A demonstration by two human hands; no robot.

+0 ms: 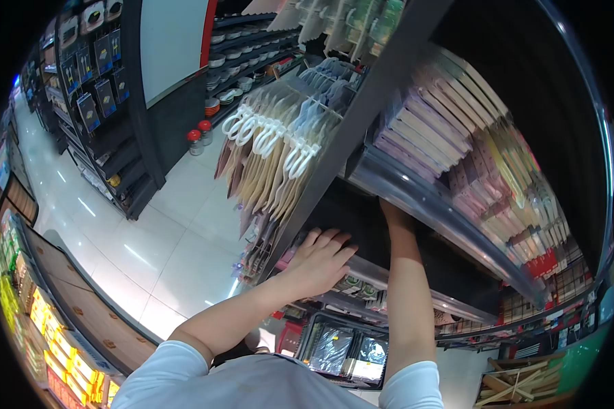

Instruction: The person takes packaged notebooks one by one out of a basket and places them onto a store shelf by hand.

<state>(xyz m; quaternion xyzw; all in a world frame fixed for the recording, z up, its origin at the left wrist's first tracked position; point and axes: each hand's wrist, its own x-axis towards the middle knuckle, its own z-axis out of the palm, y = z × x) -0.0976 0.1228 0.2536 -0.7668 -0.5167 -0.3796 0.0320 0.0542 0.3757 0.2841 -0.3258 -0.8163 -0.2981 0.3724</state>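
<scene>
My left hand [318, 262] rests with its fingers spread at the edge of a black shelf [358, 228], beside a dark upright post [361, 116]. It holds nothing that I can see. My right hand [393, 210] reaches into the same shelf, under a dark rounded shelf edge [423, 191]; its fingers are hidden there. Above that edge, on the shelf to the right, stand rows of packaged goods [433, 129] in pale purple, pink and cream. Left of the post hang bundles of packs with white hooks [273, 136].
A basket [348, 347] with plastic-wrapped packs stands below my arms. Shelves of bowls [235, 58] and two red-lidded jars [200, 135] are farther back. A low display [68, 341] of yellow goods runs along the left, past the tiled floor [164, 238]. Wooden sticks [522, 382] lie at lower right.
</scene>
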